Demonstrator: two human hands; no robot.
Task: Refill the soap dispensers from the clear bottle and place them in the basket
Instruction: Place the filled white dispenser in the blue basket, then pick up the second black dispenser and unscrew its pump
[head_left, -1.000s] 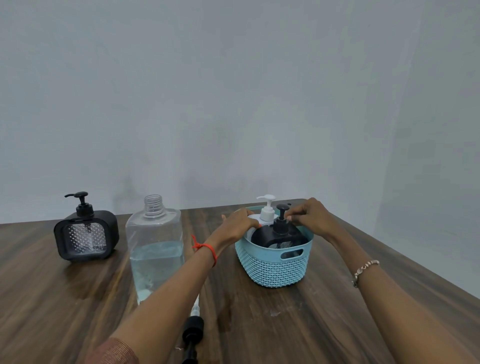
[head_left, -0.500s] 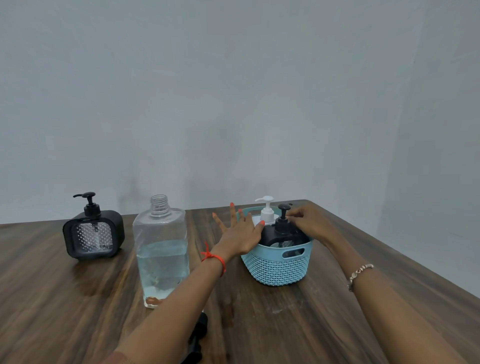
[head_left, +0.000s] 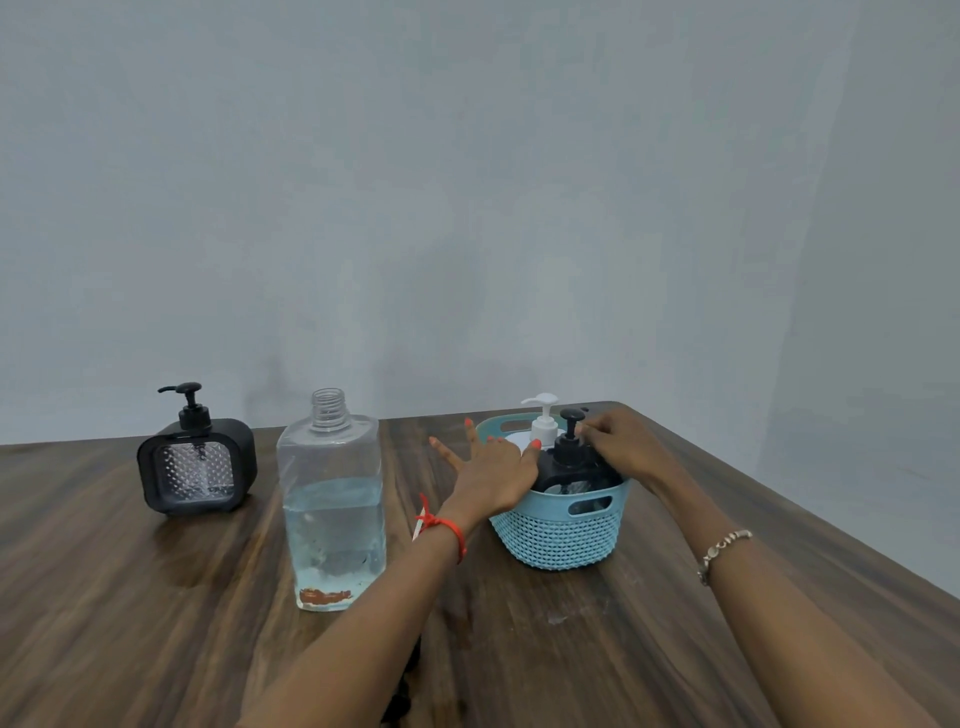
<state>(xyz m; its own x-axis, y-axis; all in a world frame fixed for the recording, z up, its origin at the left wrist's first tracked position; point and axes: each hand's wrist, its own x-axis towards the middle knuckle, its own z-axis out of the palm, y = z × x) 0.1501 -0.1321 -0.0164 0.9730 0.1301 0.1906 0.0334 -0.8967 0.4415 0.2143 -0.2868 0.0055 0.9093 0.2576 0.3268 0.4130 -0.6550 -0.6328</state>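
Left hand (head_left: 491, 475) splayed open against black dispenser (head_left: 571, 465) in blue basket (head_left: 558, 535); right hand (head_left: 621, 447) pinching its pump. Upright, unfilled, well to left beyond clear bottle (head_left: 332, 509): second black dispenser (head_left: 196, 465), nearer left hand.

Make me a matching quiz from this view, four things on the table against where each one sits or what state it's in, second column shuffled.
Things:
1. white pump dispenser
2. clear bottle
3. black dispenser with the dimpled window
4. left hand

States:
A. cap off, partly full
B. far left on the table, outside the basket
C. fingers spread, against the basket
D. standing at the back of the basket

Pairs: 1-D, 2-A, 3-B, 4-C
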